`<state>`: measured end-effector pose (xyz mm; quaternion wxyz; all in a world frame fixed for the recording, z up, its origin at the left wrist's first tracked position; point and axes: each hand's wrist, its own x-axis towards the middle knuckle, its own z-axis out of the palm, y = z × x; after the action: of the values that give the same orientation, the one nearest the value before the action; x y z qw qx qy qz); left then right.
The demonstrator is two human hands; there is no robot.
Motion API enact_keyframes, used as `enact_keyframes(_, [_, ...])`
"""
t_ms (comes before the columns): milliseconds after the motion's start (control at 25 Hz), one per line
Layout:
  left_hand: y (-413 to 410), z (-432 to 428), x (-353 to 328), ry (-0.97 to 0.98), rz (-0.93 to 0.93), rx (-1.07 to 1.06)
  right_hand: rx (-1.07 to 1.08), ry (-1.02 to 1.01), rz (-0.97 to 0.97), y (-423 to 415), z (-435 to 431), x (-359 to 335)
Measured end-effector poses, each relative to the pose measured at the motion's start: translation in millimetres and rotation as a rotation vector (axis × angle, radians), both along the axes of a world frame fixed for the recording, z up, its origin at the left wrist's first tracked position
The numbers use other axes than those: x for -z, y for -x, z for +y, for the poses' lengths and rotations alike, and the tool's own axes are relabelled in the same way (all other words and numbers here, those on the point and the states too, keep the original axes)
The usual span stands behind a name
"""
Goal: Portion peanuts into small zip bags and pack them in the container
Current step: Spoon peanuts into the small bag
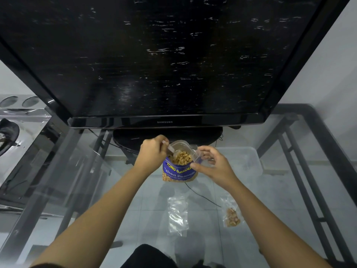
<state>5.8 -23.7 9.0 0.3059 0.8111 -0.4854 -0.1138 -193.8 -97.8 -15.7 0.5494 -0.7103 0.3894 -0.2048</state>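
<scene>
Gripped in left hand (152, 151): clear plastic scoop (171, 149), sunk among peanuts (181, 158) in blue foil bag (179, 172) | small clear zip bag (199, 156) pinched by right hand (214, 165) beside it.

scoop (170, 149) at peanut bag (178, 172) mouth, zip bag (199, 157) beside

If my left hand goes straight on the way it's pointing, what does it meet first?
Likely the peanuts in the open blue bag; the scoop in the left hand aims into them.

Peanut bag (178, 172) before television (154, 55), container (245, 161) to its right.
</scene>
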Motion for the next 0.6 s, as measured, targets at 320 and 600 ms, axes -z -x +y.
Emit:
enact_keyframes(320, [0.2,-0.6,3.1,0.004,0.473,-0.230,-0.025,-0.049,-0.002,0.8,2.0,-0.1])
enact_keyframes(600, [10.8,-0.3,-1.9,-0.081,0.352,-0.089,-0.032,-0.059,0.000,1.6,2.7,-1.5])
